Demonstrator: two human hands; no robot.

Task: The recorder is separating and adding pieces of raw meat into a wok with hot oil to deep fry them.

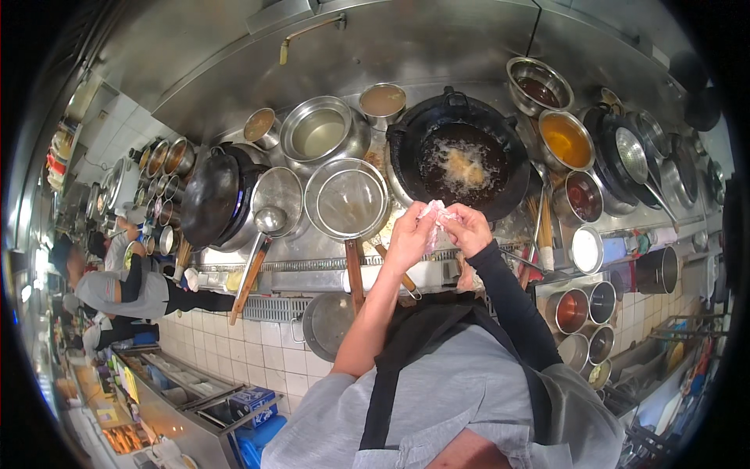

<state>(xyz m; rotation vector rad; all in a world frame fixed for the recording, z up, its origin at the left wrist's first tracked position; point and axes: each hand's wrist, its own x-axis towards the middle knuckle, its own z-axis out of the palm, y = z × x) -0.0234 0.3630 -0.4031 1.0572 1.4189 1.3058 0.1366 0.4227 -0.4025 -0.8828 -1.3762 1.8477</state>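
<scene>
My left hand (pixel 408 237) and my right hand (pixel 469 231) are close together at the near rim of a black wok (pixel 416 119). Between them, both hands pinch a soft, crumpled pink-and-white piece (pixel 432 211); whether it is raw meat or a cloth I cannot tell. Dark oil bubbles in the wok around a golden piece of frying food (pixel 465 166). A black sleeve covers my right forearm, while the left one is bare. To the left of my hands, a round wire strainer (pixel 348 199) with a wooden handle lies across a pot.
A large steel pot (pixel 359 141) of pale liquid stands left of the wok. To the right are an orange-filled bowl (pixel 566 141) and a skimmer (pixel 631 155). A ladle (pixel 269 220) rests on another strainer. At the far left another person (pixel 129 293) stands by the counter.
</scene>
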